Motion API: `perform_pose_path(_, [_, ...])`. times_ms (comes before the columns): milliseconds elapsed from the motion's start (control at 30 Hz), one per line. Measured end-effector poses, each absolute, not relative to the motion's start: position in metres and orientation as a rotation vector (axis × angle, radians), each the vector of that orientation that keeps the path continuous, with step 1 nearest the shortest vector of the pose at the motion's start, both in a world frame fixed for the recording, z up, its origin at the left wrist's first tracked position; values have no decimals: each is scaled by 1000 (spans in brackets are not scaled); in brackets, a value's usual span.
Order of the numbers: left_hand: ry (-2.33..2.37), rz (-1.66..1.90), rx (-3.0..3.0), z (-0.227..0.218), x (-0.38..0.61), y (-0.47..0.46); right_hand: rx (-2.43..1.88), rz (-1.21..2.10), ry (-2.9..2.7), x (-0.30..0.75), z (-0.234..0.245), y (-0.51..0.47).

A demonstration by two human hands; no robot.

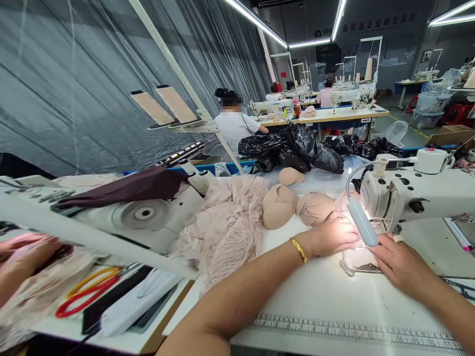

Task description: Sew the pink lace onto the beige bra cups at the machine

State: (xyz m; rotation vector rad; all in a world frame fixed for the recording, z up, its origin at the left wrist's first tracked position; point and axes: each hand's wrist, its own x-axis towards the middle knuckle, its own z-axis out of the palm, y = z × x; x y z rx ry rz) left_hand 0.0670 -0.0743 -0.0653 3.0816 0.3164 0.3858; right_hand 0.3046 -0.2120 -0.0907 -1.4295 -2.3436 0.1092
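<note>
My left hand [332, 235] lies on a pale lace fabric piece [358, 261] at the needle of a white sewing machine [415, 190], fingers pressed flat on the cloth under the bright lamp [361, 222]. A gold bangle sits on that wrist. My right hand [399, 264] rests on the near right edge of the same piece, fingers curled down on it. Beige moulded bra cups [280, 205] lie just behind my left hand.
A heap of pink lace [230, 227] lies left of the cups. Another sewing machine [144, 217] with dark cloth on it stands at the left, scissors with red and yellow handles [87, 291] before it. Black bags [297, 148] and other seated workers are behind. A ruler strip [334, 331] runs along the table front.
</note>
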Motion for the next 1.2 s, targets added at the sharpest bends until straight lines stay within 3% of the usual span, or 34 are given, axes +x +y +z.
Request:
perform_pose_path(433, [534,439,3108,-67,78,-86,-1379,173,-2215,309,-92,-213])
perform_pose_path(533, [510,463,3122,-65,69,-93,-1447,450,-2018,299,-83,-217])
perform_pose_path(667, [373,652,3004,-60,46,-136,-1433,1068,-1578,267,-72,-223])
perform_pose_path(767, [547,756,2608,-59,28,-190,-1313,1217,-1341,241,-69,-232])
perform_pose_path(867, [776,628,1786,-60,16,-240,-1239,1138,-1254,224,-74,-246])
perform_pose_path(1000, [686,507,862,-60,19,-272,-1233,1006,-1095,214,-89,-273])
perform_pose_path(1200, [615,1078,516,-54,44,-259,-1323,1040,-1301,206,-95,-316])
